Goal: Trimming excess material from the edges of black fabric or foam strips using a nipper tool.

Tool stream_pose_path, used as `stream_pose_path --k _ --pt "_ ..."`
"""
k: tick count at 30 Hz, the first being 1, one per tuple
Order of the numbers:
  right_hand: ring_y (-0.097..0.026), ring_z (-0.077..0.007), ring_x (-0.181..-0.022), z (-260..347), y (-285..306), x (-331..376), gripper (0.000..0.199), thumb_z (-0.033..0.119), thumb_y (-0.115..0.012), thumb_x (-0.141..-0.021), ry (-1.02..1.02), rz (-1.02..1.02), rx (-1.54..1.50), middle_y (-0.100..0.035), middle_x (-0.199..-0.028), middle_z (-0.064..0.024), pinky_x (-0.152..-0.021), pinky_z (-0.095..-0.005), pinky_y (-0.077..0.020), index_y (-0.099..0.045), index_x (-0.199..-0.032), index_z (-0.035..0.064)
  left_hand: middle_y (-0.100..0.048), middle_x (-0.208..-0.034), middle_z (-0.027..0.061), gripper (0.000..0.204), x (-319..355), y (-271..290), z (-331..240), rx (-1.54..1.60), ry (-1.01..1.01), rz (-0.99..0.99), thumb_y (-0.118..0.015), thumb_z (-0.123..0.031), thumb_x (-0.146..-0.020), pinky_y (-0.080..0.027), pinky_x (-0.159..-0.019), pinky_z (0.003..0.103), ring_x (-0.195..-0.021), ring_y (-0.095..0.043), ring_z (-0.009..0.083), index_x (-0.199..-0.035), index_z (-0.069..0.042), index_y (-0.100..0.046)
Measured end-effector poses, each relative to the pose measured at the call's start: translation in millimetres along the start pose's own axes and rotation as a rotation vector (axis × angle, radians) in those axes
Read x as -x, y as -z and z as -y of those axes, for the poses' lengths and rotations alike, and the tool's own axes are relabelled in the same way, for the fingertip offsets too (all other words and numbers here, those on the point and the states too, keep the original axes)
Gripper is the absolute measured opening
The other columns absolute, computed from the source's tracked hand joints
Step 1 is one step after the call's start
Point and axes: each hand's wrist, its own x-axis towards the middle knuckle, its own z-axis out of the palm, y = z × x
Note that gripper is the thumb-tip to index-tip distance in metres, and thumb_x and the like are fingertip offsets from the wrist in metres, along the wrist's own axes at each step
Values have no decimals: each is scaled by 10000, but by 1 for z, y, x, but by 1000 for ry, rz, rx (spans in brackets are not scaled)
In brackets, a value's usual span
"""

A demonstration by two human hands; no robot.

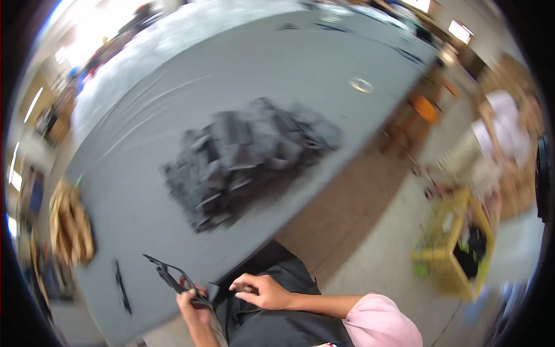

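My left hand (195,301) is closed around a black strap-like piece (167,276), whose thin loops reach up and left over the table edge. Just right of it is my right hand (265,292), its fingers curled in. A small dark bit shows beside those fingers, but I cannot make out what they hold. Black cloth (272,266) covers my lap below both hands. On the grey table (156,231), beyond my hands, lies a heap of dark grey folded fabric pieces (243,150), blurred by motion.
To the left are a brown paper bag (72,225) and a thin black tool (122,287). A pale ring (361,85) lies at the far right of the table. Beyond its right edge stand an orange stool (425,109), a yellow crate (445,254) and a seated person (503,127).
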Motion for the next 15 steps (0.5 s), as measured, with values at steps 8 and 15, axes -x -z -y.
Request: stream_pose_path --k 8,15 --pt "-641 -280 -715 -8 -2 1 348 -11 -615 -738 286 -470 349 -647 -857 -89 -587 -342 -506 -582 -1067 96 -532 -922 89 452 3 -53 61 -395 158 515 -518 31 -681 -489 -694 242 -780 -568 149 -1123 15 -430" --pt "-621 -318 -695 -23 -2 -21 357 9 -573 -703 246 -470 480 -634 -853 -97 -556 -391 -488 -577 -1051 86 -525 -903 52 326 13 -65 45 -528 114 487 -509 -32 -685 -446 -727 250 -788 -521 131 -1011 -22 -494"
